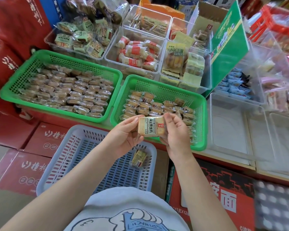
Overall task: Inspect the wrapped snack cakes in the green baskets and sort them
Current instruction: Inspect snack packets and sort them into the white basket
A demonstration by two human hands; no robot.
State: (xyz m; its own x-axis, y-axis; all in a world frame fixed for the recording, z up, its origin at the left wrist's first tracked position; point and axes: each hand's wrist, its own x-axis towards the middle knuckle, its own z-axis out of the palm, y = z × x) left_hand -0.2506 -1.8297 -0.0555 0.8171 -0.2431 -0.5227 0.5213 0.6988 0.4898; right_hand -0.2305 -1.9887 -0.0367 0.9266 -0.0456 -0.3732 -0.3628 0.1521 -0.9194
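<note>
Both hands are holding one wrapped snack cake (150, 126) up in front of the chest: the left hand (126, 139) is pinching its left edge and the right hand (175, 135) is gripping its right edge, label side facing up, just above the near rim of the right green basket (200, 124). Judging by how little the fingers are working, the packet is looking light, with a crinkly, slippery film over a firm but crushable slice, so holding it by the sealed ends or flat sides with a gentle pinch seems safest. More packets are lying in rows in the left green basket (60, 55) at ten o'clock. At six o'clock a grey-blue slotted basket (77, 157) is holding one packet (139, 157), possibly a reject, though its label is too blurred to read. Clear bins (227, 130) are sitting at three o'clock, snack bins at twelve o'clock, and red cartons (30, 169) are crowding the floor at eight o'clock.
</note>
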